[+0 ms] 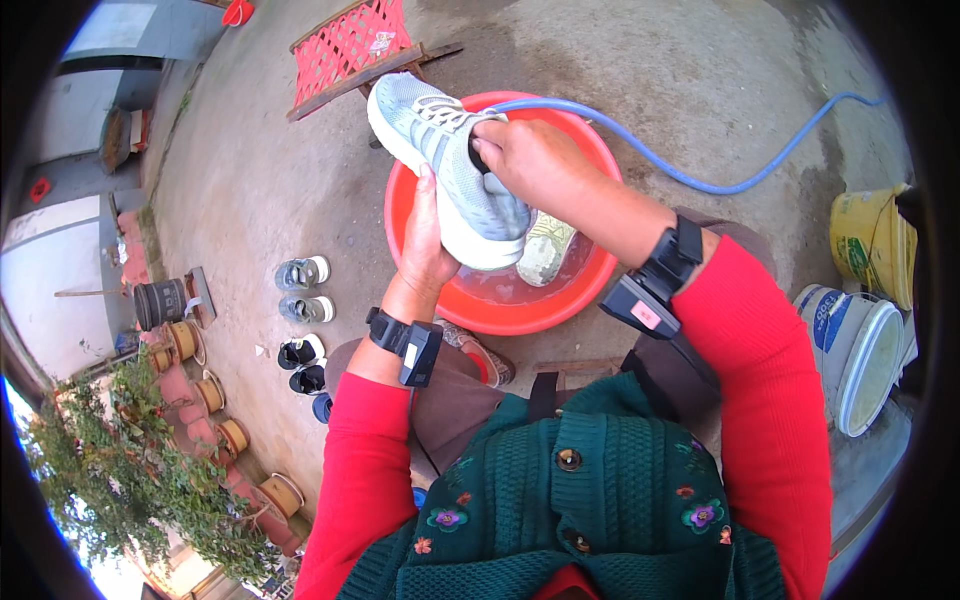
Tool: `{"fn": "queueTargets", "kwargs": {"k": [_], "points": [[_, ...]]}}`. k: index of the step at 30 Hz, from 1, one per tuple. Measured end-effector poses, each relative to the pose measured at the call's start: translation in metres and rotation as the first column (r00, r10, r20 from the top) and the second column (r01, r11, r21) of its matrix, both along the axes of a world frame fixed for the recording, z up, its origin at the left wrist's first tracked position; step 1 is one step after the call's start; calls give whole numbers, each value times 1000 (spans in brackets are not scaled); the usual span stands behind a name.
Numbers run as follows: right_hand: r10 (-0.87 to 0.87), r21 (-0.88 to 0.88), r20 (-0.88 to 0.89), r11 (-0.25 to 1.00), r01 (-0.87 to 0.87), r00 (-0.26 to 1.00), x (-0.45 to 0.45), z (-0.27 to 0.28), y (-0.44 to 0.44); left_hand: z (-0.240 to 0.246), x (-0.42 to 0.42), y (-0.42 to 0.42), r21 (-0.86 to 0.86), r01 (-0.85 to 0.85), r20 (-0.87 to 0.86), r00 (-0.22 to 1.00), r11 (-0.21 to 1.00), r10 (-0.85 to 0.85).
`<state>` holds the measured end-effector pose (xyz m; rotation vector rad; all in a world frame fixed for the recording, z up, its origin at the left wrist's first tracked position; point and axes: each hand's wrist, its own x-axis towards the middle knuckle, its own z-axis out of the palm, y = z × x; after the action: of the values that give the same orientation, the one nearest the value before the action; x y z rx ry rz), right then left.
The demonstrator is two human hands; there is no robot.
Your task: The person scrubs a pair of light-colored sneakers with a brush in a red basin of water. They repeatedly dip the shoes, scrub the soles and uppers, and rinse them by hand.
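Note:
A light grey-blue running shoe [450,161] with a thick white sole is held tilted above a red plastic basin [517,322], toe pointing to the upper left. My left hand [427,240] grips its sole and side from below. At the shoe's opening, the curled fingers of my right hand [525,154] hold the collar or tongue area; their tips are partly hidden inside. Another shoe [546,251] lies in the basin's water with its pale patterned sole up. Behind my right hand, a blue hose [652,154] runs over the basin's far rim.
A low folding stool [352,52] with red webbing stands beyond the basin. Several shoes [304,274] line the concrete at left, near potted plants [281,491] and a dark bucket [159,304]. A yellow bucket [862,240] and a lidded white bucket [844,345] are at right.

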<state>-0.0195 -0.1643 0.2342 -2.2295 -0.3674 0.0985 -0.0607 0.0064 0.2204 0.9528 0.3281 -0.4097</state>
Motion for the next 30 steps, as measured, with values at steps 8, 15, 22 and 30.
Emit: {"fn": "queueTargets", "kwargs": {"k": [8, 15, 22, 30], "points": [[101, 302, -107, 951, -65, 989, 17, -1, 6, 5, 4, 10, 123, -47, 76, 996, 991, 38], [268, 337, -77, 914, -228, 960, 10, 10, -17, 12, 8, 25, 47, -60, 49, 997, 997, 58], [-137, 163, -51, 976, 144, 989, 10, -19, 19, -13, 1, 0, 224, -42, 84, 996, 974, 24], [19, 27, -120, 1000, -16, 993, 27, -9, -1, -23, 8, 13, 373, -162, 238, 968, 914, 75]]}}
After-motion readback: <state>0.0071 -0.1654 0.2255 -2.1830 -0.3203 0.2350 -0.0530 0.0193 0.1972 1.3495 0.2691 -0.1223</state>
